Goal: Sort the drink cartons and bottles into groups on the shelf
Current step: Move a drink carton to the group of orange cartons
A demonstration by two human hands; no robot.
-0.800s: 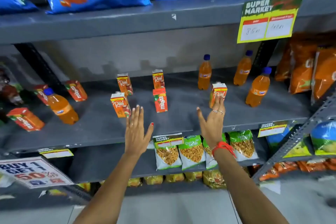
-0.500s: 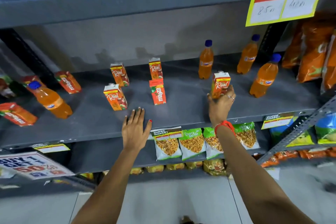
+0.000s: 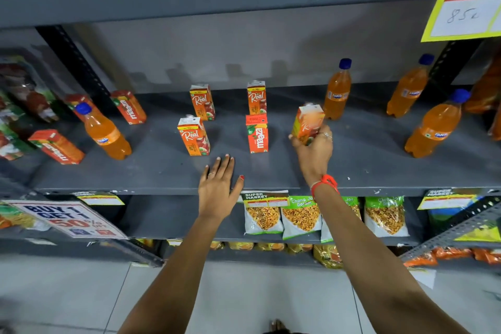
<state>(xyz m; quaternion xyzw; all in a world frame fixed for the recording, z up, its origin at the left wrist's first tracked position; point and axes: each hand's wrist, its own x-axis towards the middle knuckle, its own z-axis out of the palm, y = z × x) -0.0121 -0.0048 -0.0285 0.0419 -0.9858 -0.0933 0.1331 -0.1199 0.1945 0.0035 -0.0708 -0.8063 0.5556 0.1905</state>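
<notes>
On the grey middle shelf my right hand grips an orange Real carton, lifted and tilted left. My left hand lies flat and open on the shelf's front edge. Other Real cartons stand at front left, back left and back centre. A red Maaza carton stands between my hands; two more Maaza cartons lean at the left. Orange Fanta bottles stand at the left, behind my right hand and at the right.
A yellow price sign hangs from the upper shelf at top right. Orange snack bags fill the shelf's right end, packets its left end. Snack packs hang below, beside a "Buy 1 Get 1" sign.
My right hand closed on the Real carton, lifted it off the shelf and tilted it left. My left hand came down flat onto the shelf edge. The camera moved closer.
</notes>
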